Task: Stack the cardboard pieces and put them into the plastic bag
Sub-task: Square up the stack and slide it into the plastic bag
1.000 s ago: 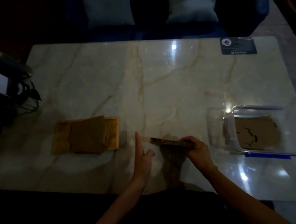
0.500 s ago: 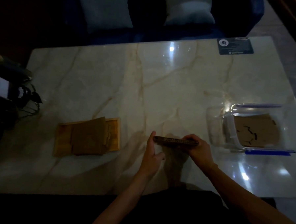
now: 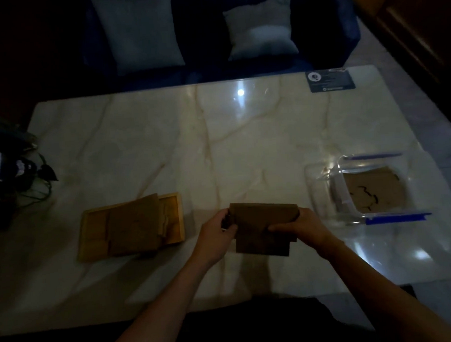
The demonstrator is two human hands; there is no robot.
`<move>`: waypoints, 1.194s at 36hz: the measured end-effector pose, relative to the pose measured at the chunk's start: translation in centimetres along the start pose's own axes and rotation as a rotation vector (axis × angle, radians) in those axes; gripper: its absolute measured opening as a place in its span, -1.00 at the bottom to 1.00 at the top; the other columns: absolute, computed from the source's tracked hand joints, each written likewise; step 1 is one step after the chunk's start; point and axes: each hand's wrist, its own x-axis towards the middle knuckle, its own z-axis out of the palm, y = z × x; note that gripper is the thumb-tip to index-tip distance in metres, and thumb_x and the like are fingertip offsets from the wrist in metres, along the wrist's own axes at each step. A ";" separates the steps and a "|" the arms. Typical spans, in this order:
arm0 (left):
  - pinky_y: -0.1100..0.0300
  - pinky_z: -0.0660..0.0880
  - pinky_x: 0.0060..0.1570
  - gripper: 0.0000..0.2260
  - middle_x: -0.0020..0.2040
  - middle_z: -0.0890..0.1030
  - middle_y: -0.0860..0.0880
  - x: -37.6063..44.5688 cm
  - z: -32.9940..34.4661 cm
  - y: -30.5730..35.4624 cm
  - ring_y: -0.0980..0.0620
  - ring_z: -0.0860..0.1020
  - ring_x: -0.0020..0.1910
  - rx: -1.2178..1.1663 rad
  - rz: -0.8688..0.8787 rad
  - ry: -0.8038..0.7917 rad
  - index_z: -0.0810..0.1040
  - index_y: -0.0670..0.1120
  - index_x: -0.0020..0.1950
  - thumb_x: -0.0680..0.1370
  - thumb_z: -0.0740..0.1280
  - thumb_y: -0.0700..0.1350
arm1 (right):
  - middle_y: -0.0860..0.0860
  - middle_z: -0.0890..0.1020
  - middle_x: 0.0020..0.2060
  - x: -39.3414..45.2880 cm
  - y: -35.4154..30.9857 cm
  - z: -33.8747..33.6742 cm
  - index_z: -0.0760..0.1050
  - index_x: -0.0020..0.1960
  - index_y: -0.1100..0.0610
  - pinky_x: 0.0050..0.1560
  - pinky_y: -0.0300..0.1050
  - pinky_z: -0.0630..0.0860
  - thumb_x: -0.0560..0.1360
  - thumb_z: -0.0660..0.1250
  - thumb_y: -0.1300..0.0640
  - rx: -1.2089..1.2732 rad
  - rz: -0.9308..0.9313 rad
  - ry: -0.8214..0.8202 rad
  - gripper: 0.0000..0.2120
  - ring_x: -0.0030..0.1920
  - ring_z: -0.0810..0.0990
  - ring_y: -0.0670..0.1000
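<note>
A stack of brown cardboard pieces (image 3: 264,227) is held flat over the marble table (image 3: 218,145), near its front edge. My left hand (image 3: 216,236) grips the stack's left edge and my right hand (image 3: 299,224) grips its right edge. To the right lies a clear plastic bag (image 3: 371,189) with a blue zip strip, and a cardboard piece shows inside it. On the left, more cardboard pieces (image 3: 134,225) rest on a wooden tray (image 3: 92,235).
A dark card (image 3: 330,80) lies at the table's far right corner. Dark objects and cables (image 3: 15,168) crowd the left edge. A dark sofa with two pale cushions (image 3: 138,31) stands behind the table.
The stack was held edge-on by my right hand alone. Now it is turned face up and my left hand has closed on its left edge.
</note>
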 end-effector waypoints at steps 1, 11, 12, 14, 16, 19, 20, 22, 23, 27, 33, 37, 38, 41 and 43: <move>0.55 0.43 -0.24 -0.72 0.01 0.61 0.07 -0.2 -0.3 0.3 0.25 0.55 -0.11 -0.034 -0.001 -0.017 0.54 0.03 0.20 0.53 0.32 -0.23 | -0.05 0.69 -0.09 -0.5 -0.3 -0.1 0.56 -0.04 -0.08 -0.34 -0.34 0.55 0.24 0.64 0.12 0.033 0.010 -0.008 -0.62 -0.14 0.68 -0.09; 0.37 0.53 -0.30 -0.77 -0.01 0.68 0.01 -2.0 0.5 3.5 0.20 0.66 -0.15 -0.415 -0.062 -0.078 0.59 0.02 0.06 0.54 0.31 -0.28 | 0.06 0.68 0.05 -3.9 -0.4 -2.5 0.51 0.18 -0.01 -0.19 -0.10 0.63 0.24 0.62 -0.01 0.381 0.021 0.022 -0.44 -0.02 0.70 0.07; 0.34 0.55 -0.27 -0.78 0.02 0.68 -0.02 -2.0 0.9 3.8 0.15 0.67 -0.11 -0.429 -0.072 -0.067 0.59 -0.01 0.09 0.54 0.32 -0.27 | 0.08 0.69 0.05 -4.1 -0.1 -3.0 0.51 0.20 0.01 -0.20 -0.10 0.62 0.25 0.61 -0.01 0.426 0.020 0.036 -0.43 -0.03 0.71 0.09; 0.25 0.58 -0.20 -0.77 0.07 0.67 -0.07 -2.0 1.8 4.4 0.03 0.66 -0.01 -0.443 -0.083 -0.048 0.59 -0.05 0.14 0.53 0.33 -0.26 | 0.08 0.71 0.02 -4.5 0.5 -4.1 0.50 0.23 0.00 -0.22 -0.09 0.62 0.28 0.56 -0.01 0.486 0.017 0.063 -0.46 -0.05 0.72 0.11; 0.21 0.60 -0.16 -0.77 0.06 0.68 -0.07 -1.9 3.0 4.8 -0.01 0.65 0.01 -0.457 -0.096 -0.036 0.60 -0.05 0.13 0.53 0.33 -0.27 | 0.06 0.72 -0.01 -4.8 1.2 -5.2 0.51 0.22 0.00 -0.22 -0.10 0.62 0.31 0.52 0.01 0.511 0.013 0.078 -0.50 -0.05 0.72 0.11; 0.14 0.62 -0.11 -0.80 0.04 0.69 -0.08 -1.7 5.1 5.8 -0.04 0.66 0.00 -0.477 -0.121 -0.024 0.62 -0.05 0.08 0.52 0.34 -0.27 | 0.06 0.71 0.00 -5.2 2.0 -7.4 0.53 0.21 -0.01 -0.21 -0.09 0.62 0.35 0.51 0.02 0.515 0.001 0.091 -0.56 -0.04 0.71 0.10; 0.11 0.62 -0.10 -0.80 0.04 0.69 -0.09 -1.5 5.9 6.2 -0.06 0.66 0.01 -0.476 -0.124 -0.017 0.62 -0.06 0.09 0.51 0.35 -0.26 | 0.06 0.71 0.01 -5.3 2.2 -8.2 0.53 0.21 0.00 -0.20 -0.09 0.62 0.36 0.51 0.02 0.508 -0.004 0.092 -0.56 -0.03 0.71 0.10; 0.12 0.62 -0.14 -0.79 0.03 0.68 -0.12 -1.1 7.6 7.1 -0.08 0.65 0.00 -0.466 -0.125 0.009 0.61 -0.09 0.11 0.50 0.36 -0.27 | 0.07 0.71 0.01 -5.3 2.7 -10.0 0.53 0.21 0.02 -0.18 -0.08 0.62 0.34 0.51 0.01 0.502 -0.015 0.100 -0.54 -0.01 0.71 0.11; 0.15 0.61 -0.18 -0.79 0.03 0.67 -0.12 -0.9 8.5 7.5 -0.06 0.64 -0.02 -0.463 -0.127 0.025 0.61 -0.09 0.10 0.50 0.37 -0.27 | 0.07 0.71 0.01 -5.3 2.9 -11.0 0.52 0.21 0.03 -0.17 -0.08 0.63 0.33 0.52 0.01 0.501 -0.020 0.103 -0.53 -0.01 0.71 0.10; 0.09 0.61 -0.15 -0.79 0.02 0.66 -0.09 -0.2 12.1 9.4 -0.05 0.64 -0.04 -0.469 -0.139 0.059 0.61 -0.05 0.08 0.48 0.39 -0.24 | 0.05 0.71 0.01 -5.3 3.7 -15.1 0.52 0.20 0.06 -0.20 -0.11 0.63 0.36 0.50 0.05 0.478 -0.019 0.112 -0.56 -0.03 0.71 0.07; 0.23 0.57 -0.27 -0.81 -0.16 0.66 0.10 0.8 18.0 12.6 0.06 0.64 -0.14 -0.437 -0.152 0.130 0.62 0.07 -0.02 0.47 0.42 -0.21 | 0.07 0.69 0.01 -4.5 4.9 -21.5 0.52 0.20 0.02 -0.19 -0.05 0.64 0.42 0.48 0.11 0.422 -0.001 0.132 -0.64 -0.06 0.71 0.05; 0.27 0.56 -0.29 -0.81 -0.16 0.65 0.07 1.1 21.6 14.4 0.12 0.62 -0.20 -0.409 -0.164 0.171 0.62 0.09 -0.05 0.47 0.42 -0.21 | 0.00 0.68 -0.03 -4.3 5.4 -25.1 0.54 0.14 -0.04 -0.31 -0.19 0.61 0.43 0.48 0.13 0.393 0.007 0.140 -0.69 -0.15 0.72 -0.03; 0.28 0.55 -0.30 -0.81 -0.15 0.64 0.06 1.2 22.6 14.8 0.12 0.61 -0.20 -0.403 -0.165 0.184 0.62 0.09 -0.04 0.47 0.41 -0.21 | -0.02 0.68 -0.05 -4.1 5.6 -26.0 0.54 0.11 -0.06 -0.32 -0.22 0.60 0.43 0.49 0.13 0.388 0.006 0.145 -0.71 -0.16 0.71 -0.03; 0.24 0.55 -0.27 -0.80 -0.11 0.64 0.03 1.7 24.9 15.9 0.06 0.61 -0.15 -0.388 -0.181 0.222 0.62 0.04 0.02 0.47 0.42 -0.23 | -0.06 0.67 -0.07 -3.3 6.1 -28.1 0.55 0.04 -0.10 -0.31 -0.24 0.58 0.43 0.49 0.12 0.355 0.003 0.170 -0.75 -0.12 0.69 -0.02; 0.28 0.55 -0.30 -0.79 -0.12 0.64 0.04 2.3 26.2 16.6 0.08 0.61 -0.17 -0.366 -0.189 0.246 0.61 0.04 0.02 0.47 0.41 -0.23 | -0.05 0.65 -0.05 -2.6 6.6 -29.2 0.54 0.06 -0.09 -0.27 -0.20 0.58 0.43 0.49 0.11 0.332 0.009 0.182 -0.74 -0.08 0.67 -0.01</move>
